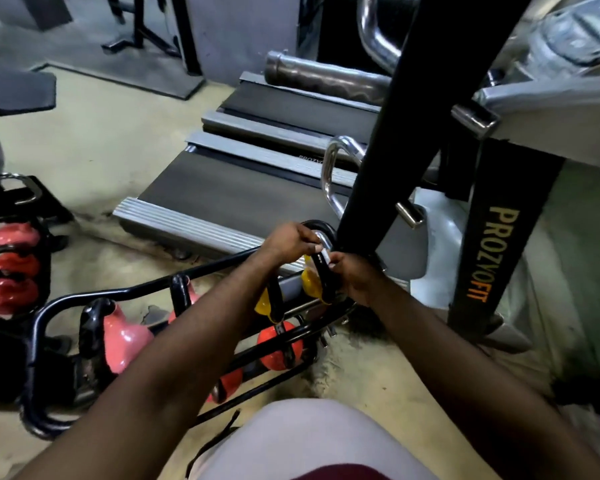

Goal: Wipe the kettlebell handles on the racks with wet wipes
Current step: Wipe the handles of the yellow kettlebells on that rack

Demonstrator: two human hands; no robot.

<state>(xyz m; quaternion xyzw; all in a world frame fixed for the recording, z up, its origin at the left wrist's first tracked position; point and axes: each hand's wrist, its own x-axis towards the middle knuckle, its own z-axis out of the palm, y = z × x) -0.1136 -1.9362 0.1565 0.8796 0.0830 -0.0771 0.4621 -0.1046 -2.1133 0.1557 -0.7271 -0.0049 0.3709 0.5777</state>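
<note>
Yellow, with a black looped handle (321,271), the kettlebell (310,284) in hand sits at the far right end of the black tubular steel rack (132,289), beside a second yellow one (265,304) and above an orange one (278,346). Left hand (290,240) grips the top of the loop, while the right hand (352,275) has its fingers (335,261) pinched on a small white wet wipe (324,256) pressed to the handle's side. Wiping well likely means keeping the loop steadied and dragging the wipe around its whole curve, including the inner face.
</note>
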